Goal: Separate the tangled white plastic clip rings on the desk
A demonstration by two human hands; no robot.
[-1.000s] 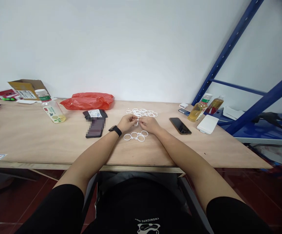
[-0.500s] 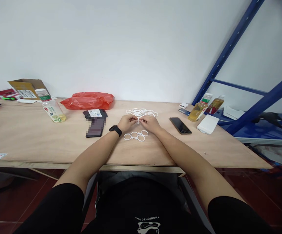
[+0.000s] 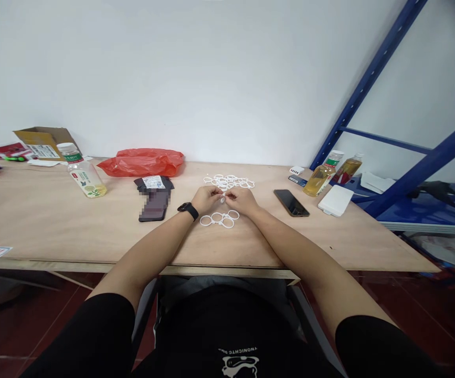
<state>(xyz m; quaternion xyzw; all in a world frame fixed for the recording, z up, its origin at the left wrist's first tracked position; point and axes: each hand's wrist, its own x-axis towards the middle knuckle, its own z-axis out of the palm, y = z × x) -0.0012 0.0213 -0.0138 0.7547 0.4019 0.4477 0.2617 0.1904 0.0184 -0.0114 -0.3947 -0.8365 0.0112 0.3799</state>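
My left hand (image 3: 206,198) and my right hand (image 3: 242,199) meet over the middle of the wooden table (image 3: 54,226), fingers pinched together on a small white plastic ring (image 3: 222,199). A black watch sits on my left wrist. Just in front of my hands lie several white rings (image 3: 220,219) joined in a cluster. Behind my hands a loose pile of white rings (image 3: 229,182) is spread on the table.
A dark phone (image 3: 291,203) and a white power bank (image 3: 335,200) lie to the right, with two tea bottles (image 3: 321,176) beyond. To the left are a black pouch (image 3: 154,199), a red plastic bag (image 3: 143,163), a bottle (image 3: 81,172) and a cardboard box (image 3: 42,143). Blue shelving (image 3: 420,163) stands at the right.
My fingers have shifted slightly on the small white ring; my hands stay in the same place. The view has tilted a little.
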